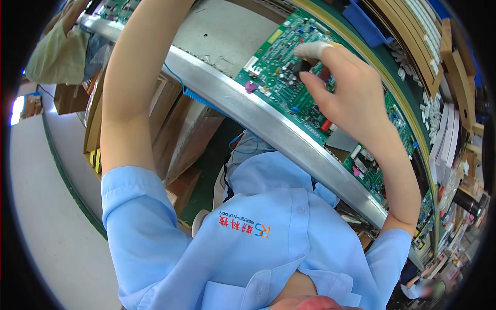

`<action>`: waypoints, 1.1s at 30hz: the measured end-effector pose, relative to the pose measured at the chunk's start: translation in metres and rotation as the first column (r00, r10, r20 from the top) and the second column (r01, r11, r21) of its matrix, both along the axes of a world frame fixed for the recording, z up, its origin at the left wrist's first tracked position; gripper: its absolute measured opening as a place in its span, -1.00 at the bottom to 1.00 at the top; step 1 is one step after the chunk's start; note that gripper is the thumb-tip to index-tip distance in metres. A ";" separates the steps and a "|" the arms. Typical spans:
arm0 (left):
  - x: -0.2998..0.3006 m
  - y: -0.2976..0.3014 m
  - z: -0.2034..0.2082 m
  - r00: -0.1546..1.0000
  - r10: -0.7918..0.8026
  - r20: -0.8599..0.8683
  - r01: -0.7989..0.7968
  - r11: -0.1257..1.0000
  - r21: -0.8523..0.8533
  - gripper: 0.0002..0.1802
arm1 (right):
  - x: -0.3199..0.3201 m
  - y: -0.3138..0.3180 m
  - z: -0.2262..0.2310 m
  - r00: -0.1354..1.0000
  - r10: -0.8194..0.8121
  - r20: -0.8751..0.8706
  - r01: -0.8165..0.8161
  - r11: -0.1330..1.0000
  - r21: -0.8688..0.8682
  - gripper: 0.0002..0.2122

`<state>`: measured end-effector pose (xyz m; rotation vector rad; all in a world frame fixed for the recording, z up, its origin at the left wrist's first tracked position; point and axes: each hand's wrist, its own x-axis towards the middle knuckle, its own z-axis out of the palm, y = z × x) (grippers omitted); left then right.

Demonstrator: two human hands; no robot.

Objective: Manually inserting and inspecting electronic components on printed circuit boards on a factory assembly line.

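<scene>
My right hand [354, 85] is bent over a green circuit board [281, 44], its thumb and forefinger closed around a small black block-shaped component [300, 67]. A white finger cot [312, 50] covers the forefinger. Whether the component touches the board cannot be made out. Capacitors, white connectors, a purple part [251, 87] and a red cylindrical part [325, 125] are on the board. My left forearm [129, 77] reaches up past the top edge, so the left hand is out of the picture.
A silver metal rail [248, 108] runs along the near side of the boards. A second green board [369, 170] lies farther right. Beyond are a blue bin [364, 23] and loose white parts [436, 116]. Cardboard boxes [181, 124] stand below the rail; a coiled blue cord [199, 98] hangs there.
</scene>
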<state>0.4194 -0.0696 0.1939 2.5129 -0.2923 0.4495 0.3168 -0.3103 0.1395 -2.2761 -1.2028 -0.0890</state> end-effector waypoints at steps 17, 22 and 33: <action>-0.068 0.058 -0.040 0.996 -0.059 -0.064 0.003 0.755 -0.656 -0.63 | -0.005 0.051 -0.021 0.988 0.006 0.154 0.039 0.956 -0.290 -0.70; -0.078 0.058 -0.042 0.999 -0.008 -0.049 -0.017 0.880 -0.475 -0.60 | -0.009 0.052 -0.025 0.980 0.011 0.200 0.054 0.948 -0.312 -0.71; -0.118 0.017 -0.030 0.939 -0.201 -0.279 0.143 0.966 -0.215 -0.76 | -0.007 -0.001 0.017 0.976 -0.218 -0.019 0.216 0.974 -0.073 -0.72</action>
